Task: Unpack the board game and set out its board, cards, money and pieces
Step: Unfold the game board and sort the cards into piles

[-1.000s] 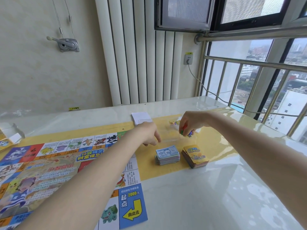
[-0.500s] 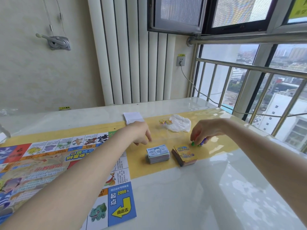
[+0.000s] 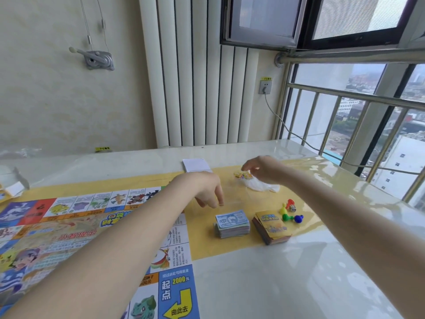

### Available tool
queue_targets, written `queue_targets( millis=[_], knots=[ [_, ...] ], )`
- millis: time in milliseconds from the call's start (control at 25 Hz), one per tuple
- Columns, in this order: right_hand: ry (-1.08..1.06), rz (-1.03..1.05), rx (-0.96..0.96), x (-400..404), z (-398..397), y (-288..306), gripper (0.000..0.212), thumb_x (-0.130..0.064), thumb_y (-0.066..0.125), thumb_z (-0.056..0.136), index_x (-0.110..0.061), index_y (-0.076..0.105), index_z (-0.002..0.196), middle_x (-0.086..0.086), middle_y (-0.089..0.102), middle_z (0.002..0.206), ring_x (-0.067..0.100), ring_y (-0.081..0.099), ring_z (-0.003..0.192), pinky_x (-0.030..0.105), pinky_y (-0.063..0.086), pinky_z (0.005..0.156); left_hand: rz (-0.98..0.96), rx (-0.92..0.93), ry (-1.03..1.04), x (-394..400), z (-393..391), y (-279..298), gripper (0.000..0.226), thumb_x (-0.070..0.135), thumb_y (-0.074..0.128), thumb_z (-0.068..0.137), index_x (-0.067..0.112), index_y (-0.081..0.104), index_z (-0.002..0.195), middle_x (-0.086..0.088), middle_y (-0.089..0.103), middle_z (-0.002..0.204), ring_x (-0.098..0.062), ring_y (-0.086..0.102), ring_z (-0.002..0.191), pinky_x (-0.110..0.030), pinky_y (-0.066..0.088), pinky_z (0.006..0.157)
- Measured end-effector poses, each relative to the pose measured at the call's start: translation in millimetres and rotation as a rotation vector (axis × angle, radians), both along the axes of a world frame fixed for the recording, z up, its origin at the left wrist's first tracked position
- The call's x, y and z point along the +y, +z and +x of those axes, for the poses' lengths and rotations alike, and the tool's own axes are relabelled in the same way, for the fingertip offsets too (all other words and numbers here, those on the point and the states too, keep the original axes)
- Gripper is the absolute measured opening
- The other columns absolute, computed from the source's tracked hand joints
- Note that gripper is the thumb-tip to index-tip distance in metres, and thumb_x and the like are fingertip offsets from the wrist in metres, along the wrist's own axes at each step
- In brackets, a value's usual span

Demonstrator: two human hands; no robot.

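Both hands hang loose-fingered, each grip holding nothing: left hand (image 3: pixel 208 192) above money (image 3: pixel 232 223), right hand (image 3: pixel 262 169) over bag (image 3: pixel 262 187).

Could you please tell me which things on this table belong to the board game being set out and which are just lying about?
Part of the job:
board
money stack
card deck
coloured pawns
die

Just lying about:
crumpled plastic bag
white paper pad
wall socket
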State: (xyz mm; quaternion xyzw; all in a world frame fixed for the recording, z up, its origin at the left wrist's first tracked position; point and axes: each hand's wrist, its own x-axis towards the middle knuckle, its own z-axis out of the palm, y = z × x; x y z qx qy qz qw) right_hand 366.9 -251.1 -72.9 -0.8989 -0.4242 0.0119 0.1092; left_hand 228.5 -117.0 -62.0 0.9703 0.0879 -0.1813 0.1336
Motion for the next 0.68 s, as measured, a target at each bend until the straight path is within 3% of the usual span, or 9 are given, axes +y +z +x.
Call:
queue_targets(
  millis=[80, 200, 320, 400, 480, 680],
  knots=[
    [0.04, -0.133, -0.05, 13.3, 6.1, -22.4, 0.042, -0.008, 0.036, 0.091, -0.021, 0.053, 0.128, 0.005, 0.054, 0.132, 0.027, 0.05, 0.12, 0.04, 0.042, 0.098, -0.002, 0.003, -0.004, -0.6, 2.3, 0.8, 0.029, 0.014, 0.059, 0.089, 0.023, 0.066, 0.116, 0.004, 0.053, 0.097, -0.016, 0.064, 0.079, -0.03, 0.052, 0.09],
    [0.018, -0.305, -0.127, 22.2, 14.4, -38.7, 0.042, -0.031, 0.027, 0.087, -0.037, 0.048, 0.123, -0.011, 0.043, 0.136, 0.028, 0.049, 0.118, 0.048, 0.045, 0.09, -0.014, 0.029, 0.007, -1.7, 7.2, 2.1, 0.028, 0.013, 0.059, 0.09, 0.021, 0.065, 0.116, 0.003, 0.054, 0.096, -0.011, 0.059, 0.063, -0.03, 0.052, 0.088],
    [0.036, -0.353, -0.087, 28.7, 14.0, -28.3, 0.037, -0.028, 0.034, 0.093, -0.024, 0.051, 0.126, 0.0, 0.042, 0.138, 0.03, 0.047, 0.118, 0.044, 0.041, 0.096, 0.002, 0.079, 0.008, -3.8, 11.5, 5.5, 0.028, 0.011, 0.059, 0.089, 0.021, 0.065, 0.115, 0.007, 0.057, 0.085, -0.007, 0.057, 0.061, -0.027, 0.051, 0.088],
    [0.043, -0.342, 0.016, 29.4, 16.8, -19.6, 0.037, -0.021, 0.04, 0.093, -0.02, 0.052, 0.128, 0.005, 0.046, 0.136, 0.027, 0.047, 0.12, 0.038, 0.039, 0.1, 0.029, 0.094, 0.002, -5.4, 13.8, 7.5, 0.028, 0.011, 0.059, 0.088, 0.023, 0.066, 0.113, 0.007, 0.059, 0.088, -0.007, 0.059, 0.064, -0.027, 0.05, 0.091],
    [0.024, -0.319, 0.128, 28.4, 19.2, -9.4, 0.038, -0.02, 0.046, 0.093, -0.023, 0.051, 0.131, 0.001, 0.048, 0.136, 0.022, 0.046, 0.123, 0.031, 0.035, 0.101, 0.041, 0.103, 0.0, -5.8, 14.6, 8.3, 0.029, 0.012, 0.059, 0.088, 0.023, 0.066, 0.113, 0.005, 0.06, 0.093, -0.009, 0.061, 0.07, -0.028, 0.049, 0.093],
    [0.029, -0.333, 0.254, 34.0, 27.1, 4.1, 0.04, -0.015, 0.057, 0.09, -0.02, 0.054, 0.129, -0.004, 0.054, 0.13, 0.018, 0.051, 0.116, 0.022, 0.038, 0.094, 0.012, 0.101, -0.002, -4.1, 14.6, 8.1, 0.029, 0.013, 0.06, 0.088, 0.022, 0.065, 0.115, 0.008, 0.06, 0.085, -0.007, 0.059, 0.067, -0.019, 0.048, 0.079]
  ],
)
